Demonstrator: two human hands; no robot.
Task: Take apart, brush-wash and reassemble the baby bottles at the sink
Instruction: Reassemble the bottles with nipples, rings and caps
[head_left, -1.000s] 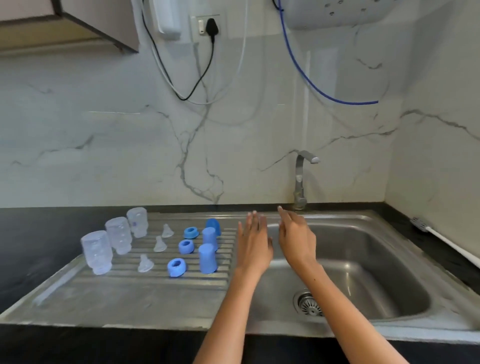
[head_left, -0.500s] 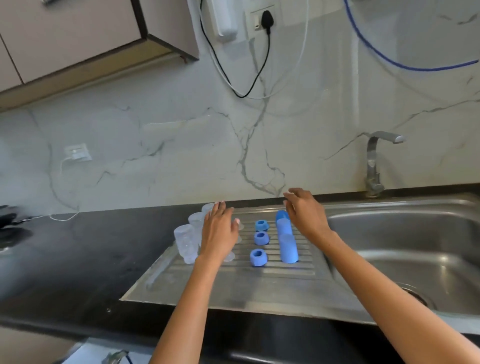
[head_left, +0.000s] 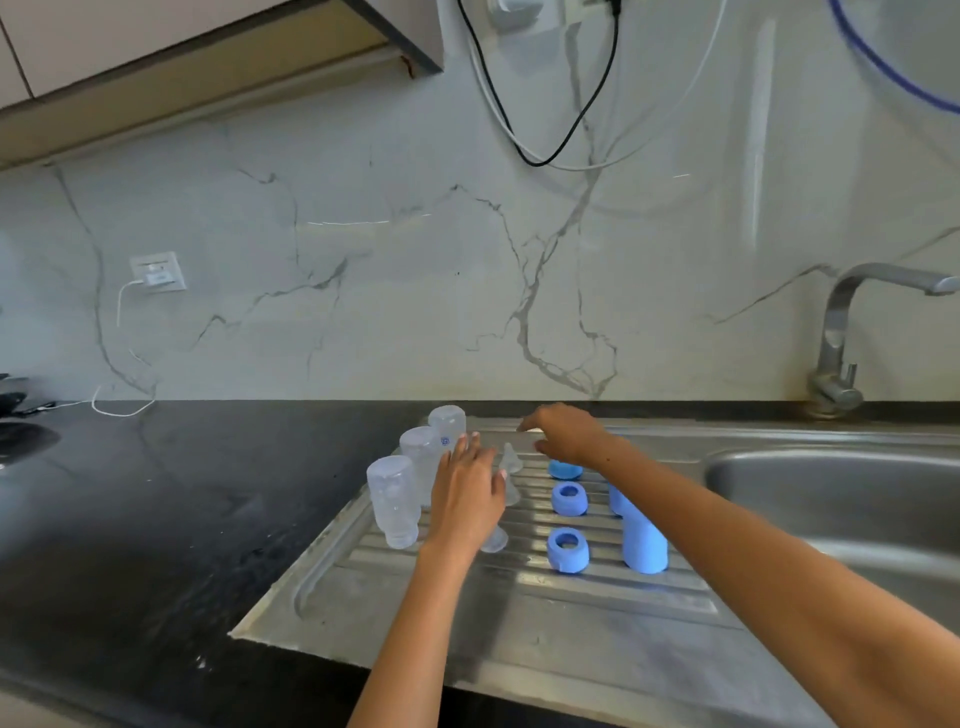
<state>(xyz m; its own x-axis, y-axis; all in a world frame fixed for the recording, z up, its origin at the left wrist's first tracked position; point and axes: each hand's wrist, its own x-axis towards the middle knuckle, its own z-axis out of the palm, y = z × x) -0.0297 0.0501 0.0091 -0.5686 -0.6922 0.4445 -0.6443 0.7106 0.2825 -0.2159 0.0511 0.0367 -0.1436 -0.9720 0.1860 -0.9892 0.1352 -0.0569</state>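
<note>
Our left hand hovers flat and empty just right of the three upturned clear bottles on the drainboard; our right hand, loosely spread, holds nothing beyond them; blue rings and caps stand further right.

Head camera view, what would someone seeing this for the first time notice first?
The bright blue parts stand out: three blue rings in a column and a tall blue cap beside them on the ribbed steel drainboard. To their left, three clear bottles stand upside down in a row. Both hands reach over the parts, the left hand open by the bottles, the right hand above the far end.
</note>
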